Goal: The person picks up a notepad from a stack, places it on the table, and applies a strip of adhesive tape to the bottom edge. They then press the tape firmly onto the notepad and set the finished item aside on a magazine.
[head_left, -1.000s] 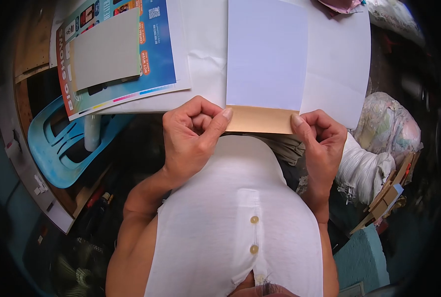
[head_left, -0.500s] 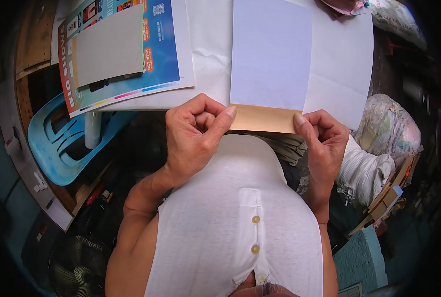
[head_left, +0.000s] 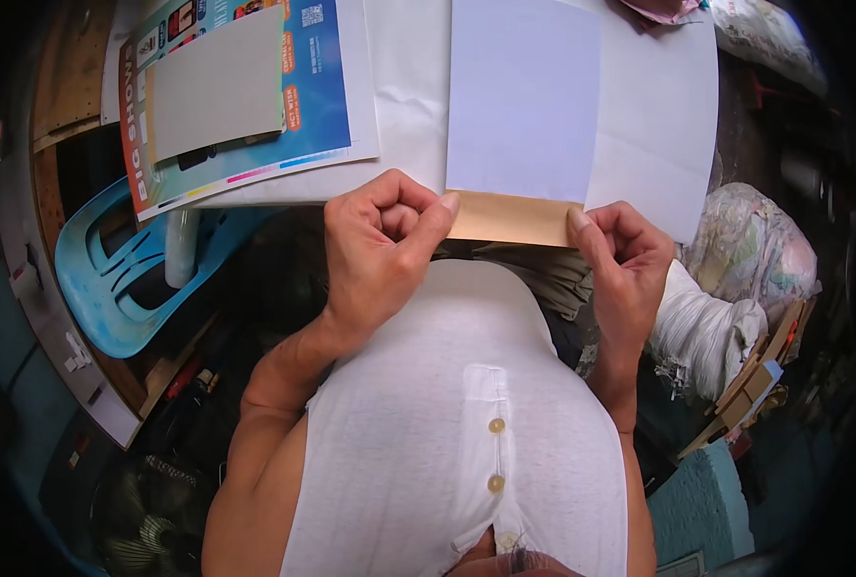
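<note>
A pale lavender sheet [head_left: 524, 101] lies on the white-covered table [head_left: 410, 115], with a tan strip [head_left: 512, 219] along its near edge. My left hand [head_left: 386, 252] pinches the left end of that strip between thumb and curled fingers. At the strip's right end, my right hand [head_left: 626, 255] has the same kind of pinch. The strip is held nearly level at the table's front edge. Whether strip and sheet are one piece, I cannot tell.
On the left, a grey board [head_left: 218, 91] rests on a printed poster [head_left: 322, 106]. A blue plastic chair [head_left: 91, 279] stands below it. Plastic-wrapped bundles [head_left: 755, 245] and cardboard pieces [head_left: 735, 399] are at the right; a fan [head_left: 154, 529] is at lower left.
Both hands and the tan strip have shifted slightly up in the view, along with the lavender sheet's near edge. The grip at both ends is unchanged.
</note>
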Motion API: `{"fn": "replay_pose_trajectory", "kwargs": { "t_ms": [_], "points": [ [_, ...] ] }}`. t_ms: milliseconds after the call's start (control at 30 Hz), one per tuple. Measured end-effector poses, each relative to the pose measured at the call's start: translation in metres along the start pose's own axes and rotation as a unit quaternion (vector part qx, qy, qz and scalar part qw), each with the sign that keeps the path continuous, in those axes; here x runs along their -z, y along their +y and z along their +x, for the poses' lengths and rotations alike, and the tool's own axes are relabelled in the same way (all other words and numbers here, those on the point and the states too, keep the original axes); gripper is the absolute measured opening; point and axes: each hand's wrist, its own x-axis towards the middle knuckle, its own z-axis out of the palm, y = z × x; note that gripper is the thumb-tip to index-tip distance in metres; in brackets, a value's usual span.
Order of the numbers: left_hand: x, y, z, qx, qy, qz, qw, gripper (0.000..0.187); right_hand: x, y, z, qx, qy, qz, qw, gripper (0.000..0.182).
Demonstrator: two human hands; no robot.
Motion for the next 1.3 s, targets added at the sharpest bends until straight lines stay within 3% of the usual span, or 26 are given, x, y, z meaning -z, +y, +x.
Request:
{"fn": "replay_pose_trajectory", "kwargs": {
  "t_ms": [267, 367, 467, 567, 700, 1000, 1133, 1300],
  "points": [
    [0.008, -0.008, 0.003, -0.044, 0.012, 0.049, 0.998, 0.026, 0.011, 0.005, -0.002, 0.045, 0.066, -0.127, 0.989, 0.017],
    [0.016, -0.003, -0.012, -0.19, 0.07, 0.045, 0.978, 0.019, 0.024, 0.007, -0.004, 0.113, 0.101, -0.124, 0.981, 0.016],
    [0.027, 0.025, -0.008, -0.362, 0.034, 0.27, 0.892, 0.042, 0.02, -0.01, -0.003, 0.24, 0.069, -0.147, 0.957, 0.02],
    [0.015, 0.039, 0.032, -0.479, 0.029, 0.415, 0.773, 0.074, 0.011, -0.023, 0.028, 0.275, -0.048, -0.251, 0.927, 0.029],
    [0.0, 0.035, 0.058, -0.435, -0.048, 0.469, 0.767, 0.094, 0.004, -0.03, 0.051, 0.282, -0.146, -0.301, 0.899, 0.039],
    [0.015, 0.039, 0.069, -0.434, -0.074, 0.492, 0.751, 0.094, 0.029, -0.034, 0.061, 0.242, -0.169, -0.35, 0.889, 0.044],
    [0.004, 0.045, 0.075, -0.456, -0.104, 0.47, 0.748, 0.098, 0.025, -0.033, 0.067, 0.301, -0.176, -0.334, 0.876, 0.044],
    [-0.011, 0.048, 0.082, -0.458, -0.13, 0.488, 0.732, 0.102, 0.016, -0.037, 0.069, 0.284, -0.172, -0.37, 0.868, 0.045]
  ]
}}
